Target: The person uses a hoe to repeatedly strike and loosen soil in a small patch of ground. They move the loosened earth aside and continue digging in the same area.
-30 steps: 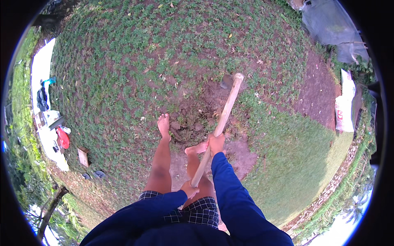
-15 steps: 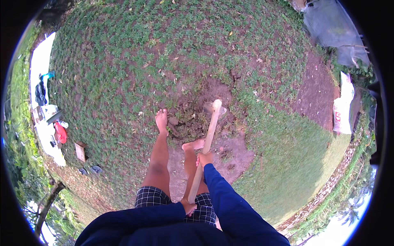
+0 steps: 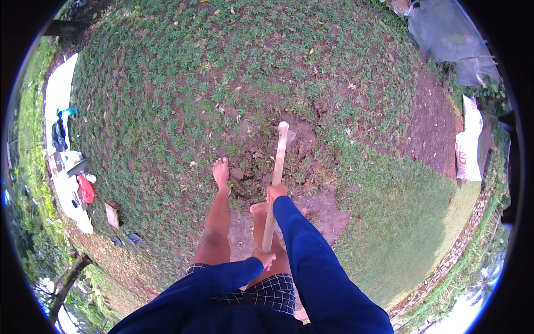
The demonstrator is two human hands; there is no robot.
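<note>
A hoe with a pale wooden handle (image 3: 280, 157) slants out from my body, its far end over a patch of loosened brown soil (image 3: 253, 173). My left hand (image 3: 265, 258) is closed around the near end of the handle, in front of my checked shorts. Farther up, near the middle of the handle, my right hand (image 3: 276, 192) grips it too. The hoe's blade (image 3: 292, 136) shows only faintly beside the far end; most of it is hidden or blurred. My bare left foot (image 3: 221, 172) stands at the left edge of the turned soil, and my right foot is partly behind the handle.
Low green weeds surround the dug patch, with short grass (image 3: 389, 217) to the right. A white sack (image 3: 469, 147) lies at the far right, below a grey sheet (image 3: 450, 33). At left are a wooden block (image 3: 112, 215), slippers (image 3: 133, 239) and a white mat (image 3: 60, 83) bearing several items.
Both hands have moved up and forward with the hoe. Its far end has shifted away from me and slightly left, and the blade shows less than before.
</note>
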